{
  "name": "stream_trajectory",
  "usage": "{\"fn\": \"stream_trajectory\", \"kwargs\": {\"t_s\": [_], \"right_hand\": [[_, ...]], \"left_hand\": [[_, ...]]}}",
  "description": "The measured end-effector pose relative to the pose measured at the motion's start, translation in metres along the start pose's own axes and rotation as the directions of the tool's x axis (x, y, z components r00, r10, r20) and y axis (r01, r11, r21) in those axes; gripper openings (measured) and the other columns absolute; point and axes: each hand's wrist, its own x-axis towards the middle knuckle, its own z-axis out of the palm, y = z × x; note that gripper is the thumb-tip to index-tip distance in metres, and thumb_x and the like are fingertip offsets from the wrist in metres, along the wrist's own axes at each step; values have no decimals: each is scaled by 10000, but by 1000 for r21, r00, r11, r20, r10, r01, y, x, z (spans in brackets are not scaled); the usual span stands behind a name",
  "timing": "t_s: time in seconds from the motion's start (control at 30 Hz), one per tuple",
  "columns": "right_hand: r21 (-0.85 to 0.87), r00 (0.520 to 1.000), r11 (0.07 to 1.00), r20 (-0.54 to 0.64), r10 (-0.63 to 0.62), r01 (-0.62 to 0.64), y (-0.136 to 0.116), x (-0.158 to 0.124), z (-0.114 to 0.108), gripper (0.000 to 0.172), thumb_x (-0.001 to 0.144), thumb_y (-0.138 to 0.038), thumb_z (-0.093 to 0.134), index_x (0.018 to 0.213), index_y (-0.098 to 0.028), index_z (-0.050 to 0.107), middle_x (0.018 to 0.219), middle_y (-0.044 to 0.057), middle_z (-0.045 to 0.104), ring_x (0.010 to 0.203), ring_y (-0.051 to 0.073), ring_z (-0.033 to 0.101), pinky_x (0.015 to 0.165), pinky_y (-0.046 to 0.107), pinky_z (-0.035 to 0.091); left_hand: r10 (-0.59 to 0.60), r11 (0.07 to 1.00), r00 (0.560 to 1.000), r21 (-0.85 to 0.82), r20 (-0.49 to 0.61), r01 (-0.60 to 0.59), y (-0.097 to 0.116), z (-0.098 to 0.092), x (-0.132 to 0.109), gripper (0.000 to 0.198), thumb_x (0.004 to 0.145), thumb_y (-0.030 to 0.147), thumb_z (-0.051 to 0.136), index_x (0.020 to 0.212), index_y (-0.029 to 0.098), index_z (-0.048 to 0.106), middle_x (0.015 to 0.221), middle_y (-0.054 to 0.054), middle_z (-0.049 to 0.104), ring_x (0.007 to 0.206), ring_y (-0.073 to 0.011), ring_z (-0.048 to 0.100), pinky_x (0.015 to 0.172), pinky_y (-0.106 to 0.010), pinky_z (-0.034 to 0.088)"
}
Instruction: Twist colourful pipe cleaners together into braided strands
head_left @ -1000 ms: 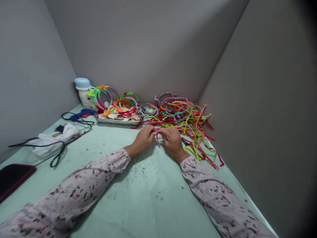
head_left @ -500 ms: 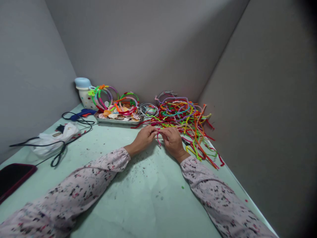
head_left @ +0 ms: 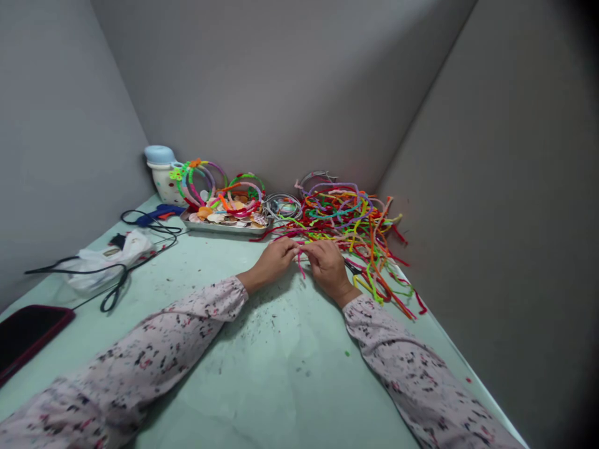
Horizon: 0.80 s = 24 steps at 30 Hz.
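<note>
Strand (head_left: 301, 266), fuzzy, pink, pinched by left hand (head_left: 275, 258) and right hand (head_left: 327, 265).

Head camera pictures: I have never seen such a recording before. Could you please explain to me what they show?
There is no machine here. A person works with two bare hands, and every picture comes from one camera worn on the head, looking forward and down past the patterned sleeves.

The left hand and right hand meet over a pale green tabletop. Their fingertips pinch a thin pink pipe cleaner, with one end hanging down.

Behind the right hand lies a tangled pile of colourful pipe cleaners. Farther back on the left, a metal tray holds seashells and fuzzy hoops; beside it stands a spotted cup with a blue lid. Nearer on the left are a white plastic bag and a dark-screened device, probably a phone.
</note>
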Motion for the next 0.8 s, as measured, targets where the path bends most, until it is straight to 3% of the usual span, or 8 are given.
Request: {"fn": "stream_trajectory", "kwargs": {"t_s": [0.5, 0.8], "right_hand": [[-9, 1000, 1000, 30, 1, -1, -2, 1, -1, 228, 949, -214, 481, 1088, -235, 660, 962, 55, 661, 937, 216, 524, 835, 355, 404], [-4, 1000, 1000, 13, 11, -11, 0, 1, 0, 227, 949, -215, 480, 1088, -239, 659, 972, 56, 671, 942, 219, 537, 844, 366, 412]], "left_hand": [[-52, 996, 997, -68, 52, 56, -3, 3, -2, 245, 913, 285, 421, 793, 157, 591, 808, -35, 598, 787, -166, 526, 741, -298, 426], [8, 997, 1000, -76, -3, -8, -2, 1, -4, 147, 871, 199, 477, 855, 157, 617, 869, -37, 624, 857, -167, 548, 823, -310, 439]]}}
